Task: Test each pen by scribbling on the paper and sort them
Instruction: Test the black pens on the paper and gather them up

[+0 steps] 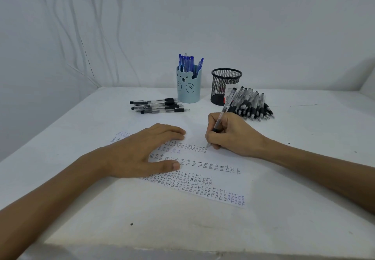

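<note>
A white sheet of paper (221, 170) covered in rows of small handwriting lies on the table in front of me. My left hand (142, 152) rests flat on its left part, fingers straight. My right hand (233, 135) grips a clear pen with a black grip (220, 118), and the tip touches the paper at the end of a written row. A small pile of black pens (160, 106) lies at the back left. A larger heap of black pens (251, 105) lies at the back right.
A light blue bear-faced cup (188, 89) holding several blue pens stands at the back centre. A black mesh cup (225, 86) stands to its right. The white table (182, 225) ends close to me, and white walls with hanging cables rise behind and at the left.
</note>
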